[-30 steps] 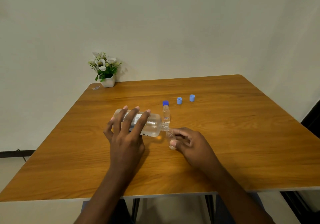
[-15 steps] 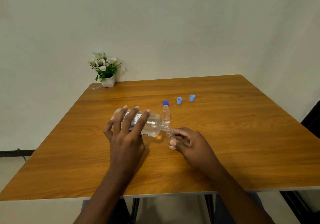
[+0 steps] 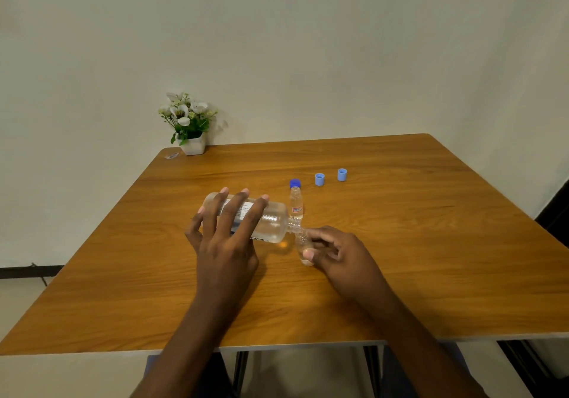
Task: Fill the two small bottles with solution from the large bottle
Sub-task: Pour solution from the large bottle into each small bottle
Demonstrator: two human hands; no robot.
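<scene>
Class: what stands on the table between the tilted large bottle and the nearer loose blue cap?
The head view shows a capped small bottle standing upright between the large bottle and that cap.

Both forearms are bare from the lower edge of the view up to the wrists, with no sleeve edge visible on either. The left hand point(image 3: 226, 243) carries no ring, watch, band or glove, and its fingernails are short and unpainted. The right hand point(image 3: 337, 251) is likewise bare, with a short, plain thumbnail showing.
</scene>
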